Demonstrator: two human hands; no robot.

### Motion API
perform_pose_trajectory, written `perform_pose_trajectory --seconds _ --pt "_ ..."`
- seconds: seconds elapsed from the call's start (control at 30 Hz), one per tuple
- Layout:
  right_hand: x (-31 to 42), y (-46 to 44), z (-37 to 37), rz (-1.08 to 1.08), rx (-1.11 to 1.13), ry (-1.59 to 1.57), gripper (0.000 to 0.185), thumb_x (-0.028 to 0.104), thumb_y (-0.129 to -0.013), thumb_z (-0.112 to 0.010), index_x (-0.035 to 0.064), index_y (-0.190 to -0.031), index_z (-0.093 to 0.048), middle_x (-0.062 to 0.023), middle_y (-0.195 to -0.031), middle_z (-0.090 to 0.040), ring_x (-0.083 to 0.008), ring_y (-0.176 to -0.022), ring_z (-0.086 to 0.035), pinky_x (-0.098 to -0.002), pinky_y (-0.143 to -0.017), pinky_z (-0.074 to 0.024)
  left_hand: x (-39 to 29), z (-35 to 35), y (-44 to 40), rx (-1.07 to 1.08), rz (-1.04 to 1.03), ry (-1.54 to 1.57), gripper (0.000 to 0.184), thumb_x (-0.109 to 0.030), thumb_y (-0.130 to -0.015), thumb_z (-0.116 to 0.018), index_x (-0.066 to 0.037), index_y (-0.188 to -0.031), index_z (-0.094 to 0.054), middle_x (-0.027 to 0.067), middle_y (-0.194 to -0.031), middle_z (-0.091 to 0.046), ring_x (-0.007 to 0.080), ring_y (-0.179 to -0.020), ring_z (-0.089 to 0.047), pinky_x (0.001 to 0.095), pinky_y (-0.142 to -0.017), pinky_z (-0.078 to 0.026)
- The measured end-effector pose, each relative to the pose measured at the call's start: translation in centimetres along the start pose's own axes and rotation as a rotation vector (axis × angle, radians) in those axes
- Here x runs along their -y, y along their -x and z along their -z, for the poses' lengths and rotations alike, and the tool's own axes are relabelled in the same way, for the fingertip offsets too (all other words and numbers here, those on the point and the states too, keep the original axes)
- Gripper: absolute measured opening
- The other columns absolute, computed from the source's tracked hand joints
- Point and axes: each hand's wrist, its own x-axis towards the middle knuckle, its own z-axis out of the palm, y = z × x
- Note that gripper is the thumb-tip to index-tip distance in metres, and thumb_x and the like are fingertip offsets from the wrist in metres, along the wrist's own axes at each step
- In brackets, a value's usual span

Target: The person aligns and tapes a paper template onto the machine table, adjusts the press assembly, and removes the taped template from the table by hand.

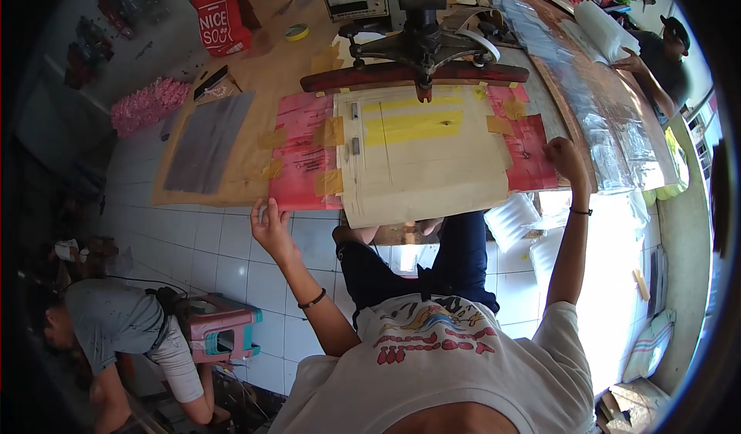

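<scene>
A cream sheet (424,179) with yellow strips lies on the wooden table, flanked by red sheets held with tan tape. My left hand (272,224) is at the front corner of the left red sheet (297,187), its fingers apart. At the right edge of the right red sheet (532,156), my right hand (566,158) is closed; whether it pinches the sheet's edge is too small to tell. Above the sheets' far edge is a dark red bar (478,74) on a black metal mount.
A red bag (218,16), a tape roll (296,32) and a grey sheet (208,142) are on the table's left side. Clear plastic (617,145) covers the right side. One person (131,318) is at lower left, another (665,67) at upper right.
</scene>
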Motion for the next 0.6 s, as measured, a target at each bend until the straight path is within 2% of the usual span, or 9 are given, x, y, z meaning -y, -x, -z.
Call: perform_pose_trajectory --seconds 0.07,0.13,0.23,0.33,0.37,0.47,0.5,0.6 --pt "-0.8 -0.4 -0.3 0.069 -0.054 0.017 0.028 0.024 -0.092 -0.065 -0.0038 -0.089 -0.066 -0.0156 -0.078 -0.068 -0.0227 -0.07 -0.066 -0.038 -0.064 -0.0488 -0.1 0.3 0.1 0.025 0.012 0.047 0.049 -0.013 -0.091 -0.072 0.0 -0.13 -0.045 0.0081 -0.096 -0.063 0.0161 -0.089 -0.063 0.0328 -0.082 -0.055" --pt "-0.3 0.1 0.0 0.16 -0.137 0.059 0.026 0.022 -0.092 -0.064 -0.0033 -0.087 -0.065 -0.0138 -0.077 -0.067 -0.0199 -0.07 -0.064 -0.0362 -0.064 -0.0482 -0.3 0.2 0.5 0.023 0.004 0.086 0.049 -0.011 -0.091 -0.072 -0.001 -0.131 -0.044 0.0083 -0.098 -0.062 0.0167 -0.09 -0.063 0.0324 -0.082 -0.055" --pt "2.1 0.9 1.6 -0.035 0.001 -0.05 0.023 0.02 -0.092 -0.064 -0.0023 -0.087 -0.062 -0.0104 -0.077 -0.066 -0.0154 -0.071 -0.062 -0.0327 -0.064 -0.0475 -0.4 -0.3 1.2 -0.008 0.017 0.12 0.048 -0.013 -0.092 -0.07 -0.002 -0.131 -0.044 0.0087 -0.1 -0.062 0.0176 -0.09 -0.063 0.0318 -0.081 -0.056" --pt "2.1 1.7 1.6 -0.054 0.012 -0.14 0.02 0.018 -0.093 -0.064 -0.0011 -0.091 -0.059 -0.0091 -0.079 -0.067 -0.0138 -0.072 -0.062 -0.0315 -0.064 -0.0471 0.6 0.3 1.3 -0.033 0.038 0.189 0.045 -0.017 -0.095 -0.068 -0.003 -0.13 -0.044 0.0096 -0.104 -0.062 0.0189 -0.089 -0.064 0.0317 -0.081 -0.056" --pt "0.4 1.7 1.1 -0.004 0.027 -0.173 0.019 0.018 -0.095 -0.063 0.0007 -0.1 -0.056 -0.0075 -0.08 -0.067 -0.0119 -0.071 -0.062 -0.0289 -0.061 -0.0477 1.1 0.8 1.2 -0.039 0.044 0.219 0.044 -0.018 -0.095 -0.067 -0.003 -0.129 -0.044 0.01 -0.105 -0.062 0.0194 -0.088 -0.064 0.0318 -0.082 -0.057" --pt "-0.7 3.5 1.1 -0.058 0.068 -0.356 0.023 0.02 -0.097 -0.063 0.0027 -0.108 -0.053 -0.0061 -0.08 -0.067 -0.0096 -0.072 -0.061 -0.026 -0.058 -0.0486 0.6 0.9 2.2 0.004 0.156 0.279 0.042 -0.021 -0.097 -0.065 -0.002 -0.129 -0.044 0.0112 -0.107 -0.063 0.0197 -0.086 -0.065 0.03 -0.081 -0.056" --pt "-0.8 4.1 1.2 -0.103 0.083 -0.386 0.035 0.023 -0.092 -0.069 0.0025 -0.114 -0.051 -0.0079 -0.081 -0.066 -0.014 -0.07 -0.063 -0.029 -0.061 -0.0511 0.4 0.8 2.6 0.04 0.183 0.239 0.041 -0.02 -0.097 -0.065 -0.002 -0.128 -0.045 0.0108 -0.107 -0.063 0.0189 -0.085 -0.065 0.0294 -0.079 -0.056" --pt "-1.1 5.4 0.9 -0.104 0.079 -0.552 0.032 0.02 -0.093 -0.068 0.003 -0.114 -0.051 -0.0074 -0.085 -0.066 -0.0129 -0.071 -0.063 -0.0279 -0.06 -0.0528 0.4 -0.2 3.1 0.12 0.226 0.125 0.036 -0.018 -0.097 -0.065 -0.002 -0.125 -0.05 0.0091 -0.106 -0.064 0.0162 -0.082 -0.064 0.0277 -0.073 -0.054"
